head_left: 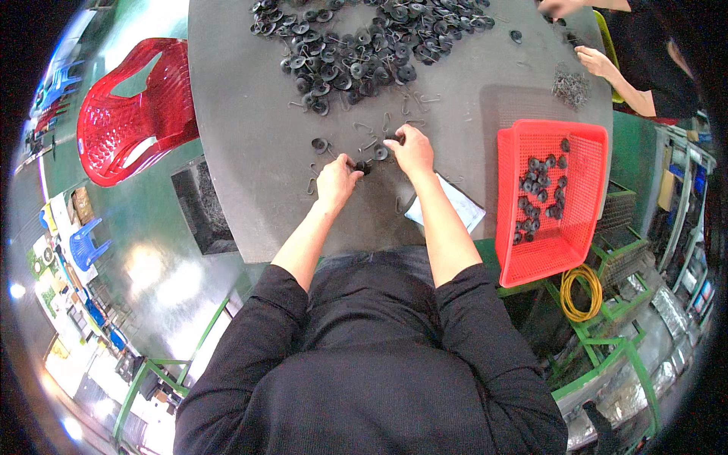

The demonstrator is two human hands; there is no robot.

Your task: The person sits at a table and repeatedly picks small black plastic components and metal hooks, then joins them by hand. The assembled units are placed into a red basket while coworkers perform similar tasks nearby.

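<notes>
My left hand is closed, its thumb and fingers pinching a black suction cup just above the grey table. To its right, my right hand is closed too, with fingertips pressed together over a small dark piece that they mostly hide. Between the hands lies another black suction cup. One more suction cup rests beyond my left hand. Loose bent wire hooks are scattered around both hands. Under my right forearm is a pale flat sheet or packet.
A big pile of black suction cups with hooks covers the far table. At right stands a red basket holding several cups. Beyond it are a heap of wire hooks and a co-worker's hands. A red chair stands left.
</notes>
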